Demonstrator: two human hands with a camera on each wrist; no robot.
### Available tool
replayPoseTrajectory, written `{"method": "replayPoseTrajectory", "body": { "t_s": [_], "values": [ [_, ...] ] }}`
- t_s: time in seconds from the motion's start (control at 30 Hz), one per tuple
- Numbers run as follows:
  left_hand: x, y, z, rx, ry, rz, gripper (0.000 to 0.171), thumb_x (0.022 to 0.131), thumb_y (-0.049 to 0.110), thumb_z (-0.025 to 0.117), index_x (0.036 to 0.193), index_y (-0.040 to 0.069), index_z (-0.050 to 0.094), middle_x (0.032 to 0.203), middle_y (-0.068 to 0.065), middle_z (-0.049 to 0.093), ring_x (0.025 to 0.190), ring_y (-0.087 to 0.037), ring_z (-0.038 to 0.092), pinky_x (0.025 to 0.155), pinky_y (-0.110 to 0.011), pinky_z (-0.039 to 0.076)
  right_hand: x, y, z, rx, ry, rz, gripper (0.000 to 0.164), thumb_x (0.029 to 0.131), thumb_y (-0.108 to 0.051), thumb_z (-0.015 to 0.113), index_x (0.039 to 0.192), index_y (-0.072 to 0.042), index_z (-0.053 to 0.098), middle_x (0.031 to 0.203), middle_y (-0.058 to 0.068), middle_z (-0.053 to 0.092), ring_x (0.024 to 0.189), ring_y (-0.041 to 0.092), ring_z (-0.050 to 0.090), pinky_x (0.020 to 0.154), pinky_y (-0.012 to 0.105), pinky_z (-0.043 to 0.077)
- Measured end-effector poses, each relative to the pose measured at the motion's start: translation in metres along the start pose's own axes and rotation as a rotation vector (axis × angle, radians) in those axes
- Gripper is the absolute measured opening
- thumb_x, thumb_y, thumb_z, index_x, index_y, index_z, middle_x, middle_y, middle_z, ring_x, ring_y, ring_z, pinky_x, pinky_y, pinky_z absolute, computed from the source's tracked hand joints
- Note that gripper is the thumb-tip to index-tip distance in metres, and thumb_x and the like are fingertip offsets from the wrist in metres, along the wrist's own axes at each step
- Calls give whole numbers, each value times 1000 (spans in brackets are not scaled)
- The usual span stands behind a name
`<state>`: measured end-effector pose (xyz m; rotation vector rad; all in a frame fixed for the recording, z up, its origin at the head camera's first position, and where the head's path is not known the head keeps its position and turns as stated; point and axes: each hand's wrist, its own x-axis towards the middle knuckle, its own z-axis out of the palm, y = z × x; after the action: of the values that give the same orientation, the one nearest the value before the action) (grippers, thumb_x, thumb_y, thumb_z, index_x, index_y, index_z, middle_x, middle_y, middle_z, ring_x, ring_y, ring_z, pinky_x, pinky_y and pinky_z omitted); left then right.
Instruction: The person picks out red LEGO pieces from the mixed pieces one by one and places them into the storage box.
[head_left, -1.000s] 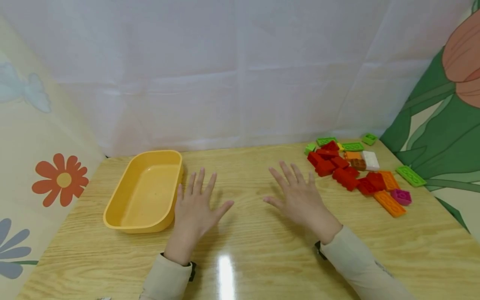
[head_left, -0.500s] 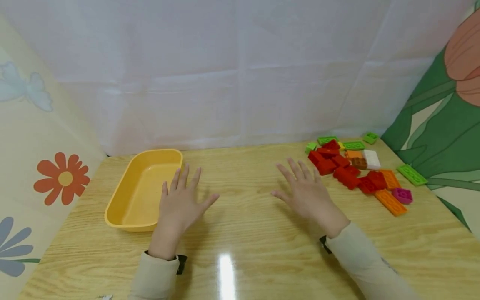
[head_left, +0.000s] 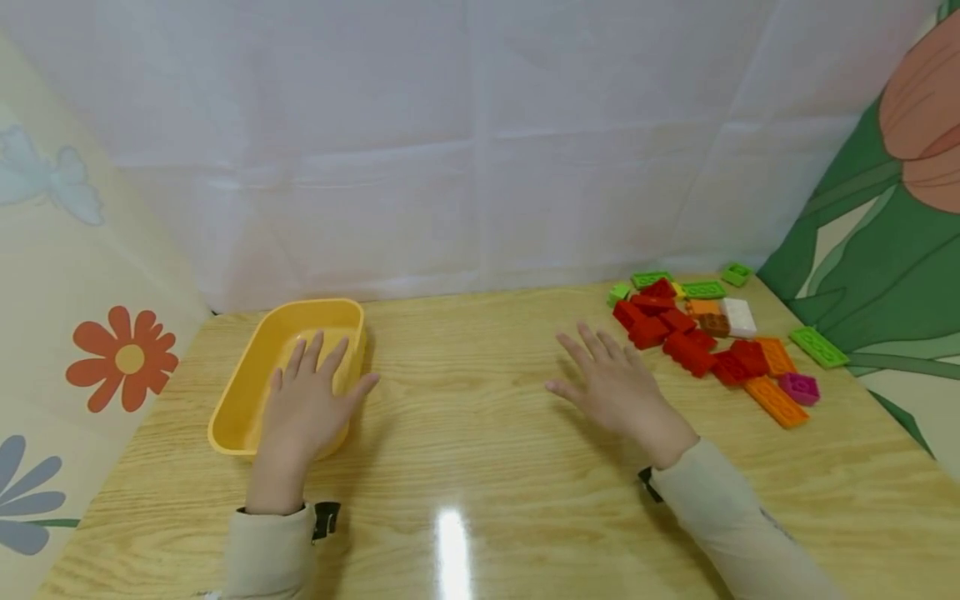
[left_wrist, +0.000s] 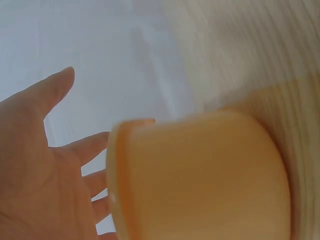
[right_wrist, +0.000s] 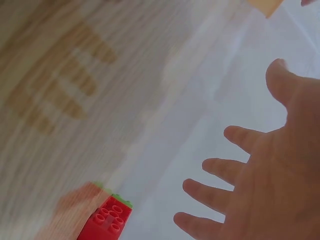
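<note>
Fingers spread and holding nothing, my left hand [head_left: 302, 417] hovers over the near right part of a yellow plastic tub [head_left: 228, 417]. In the left wrist view the tub's outer wall [left_wrist: 205, 180] hides the ends of the fingers. My right hand [head_left: 618, 396] floats above the table with its fingers apart, also holding nothing. To its right lies a loose pile of toy building bricks. Red bricks [head_left: 688, 353] make up most of it; one red brick [right_wrist: 106, 220] shows low in the right wrist view, away from the fingers. The tub's visible inside shows no bricks.
Around the red bricks lie orange plates [head_left: 776, 402], a white brick [head_left: 738, 317], a magenta brick [head_left: 799, 388], a brown brick [head_left: 714, 325] and several green pieces [head_left: 819, 347]. A white cloth [head_left: 480, 167] hangs behind the wooden table [head_left: 480, 433]; painted panels flank both sides.
My left hand has moved left from beside the tub to over it. My right hand has shifted slightly right, then stayed nearly still. The bricks and tub keep their places.
</note>
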<state>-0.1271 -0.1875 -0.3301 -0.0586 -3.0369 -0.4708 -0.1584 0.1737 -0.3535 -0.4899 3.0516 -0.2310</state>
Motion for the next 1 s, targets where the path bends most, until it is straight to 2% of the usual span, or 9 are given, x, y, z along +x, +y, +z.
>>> {"method": "replayPoseTrajectory", "body": {
  "t_s": [0.27, 0.43, 0.57, 0.67, 0.77, 0.9, 1.0],
  "values": [
    [-6, -35, -17, -40, 37, -50, 80, 92, 60, 35, 148, 4, 27, 152, -35, 19, 135, -54, 14, 105, -75, 19, 0, -1, 1, 18, -8, -4, 76, 93, -56, 38, 152, -14, 16, 158, 23, 13, 137, 48, 18, 110, 71, 20],
    [-9, -56, -21, -26, 55, -120, 76, 94, 58, 34, 148, 4, 27, 150, -38, 19, 131, -57, 18, 102, -76, 22, 0, -1, 1, 21, -12, -9, 74, 94, -54, 39, 151, -12, 18, 158, 25, 14, 136, 49, 20, 109, 71, 23],
    [-9, -65, -21, -27, 55, -165, 73, 96, 53, 34, 147, 2, 27, 148, -40, 20, 129, -58, 20, 100, -77, 24, -1, -1, 1, 15, -10, -16, 73, 94, -51, 40, 151, -11, 19, 157, 25, 16, 135, 49, 22, 108, 71, 25],
    [-10, -68, -21, -20, 49, -224, 71, 96, 49, 35, 146, -1, 26, 146, -41, 23, 127, -58, 23, 99, -76, 27, -2, 0, 1, 20, -11, -18, 72, 95, -50, 41, 151, -10, 19, 157, 25, 17, 135, 50, 23, 108, 71, 25],
    [-10, -70, -21, -26, 34, -320, 71, 97, 46, 36, 146, -3, 24, 144, -40, 29, 124, -57, 30, 96, -74, 33, -3, 0, 2, 32, -17, -15, 72, 95, -49, 41, 151, -11, 18, 157, 25, 16, 135, 49, 23, 108, 71, 25],
    [-11, -76, -22, -51, -28, -434, 74, 97, 48, 33, 147, -4, 19, 142, -38, 35, 121, -55, 36, 87, -74, 39, -3, -1, 2, 43, -19, -16, 73, 94, -49, 43, 151, -11, 17, 157, 25, 16, 134, 49, 24, 107, 71, 25],
    [-11, -81, -22, -80, -81, -477, 77, 96, 52, 28, 148, -4, 15, 143, -38, 33, 122, -55, 36, 84, -76, 37, -3, -1, 1, 49, -12, -23, 74, 94, -49, 45, 151, -11, 18, 157, 26, 17, 134, 49, 25, 107, 71, 27]
  ]
}}
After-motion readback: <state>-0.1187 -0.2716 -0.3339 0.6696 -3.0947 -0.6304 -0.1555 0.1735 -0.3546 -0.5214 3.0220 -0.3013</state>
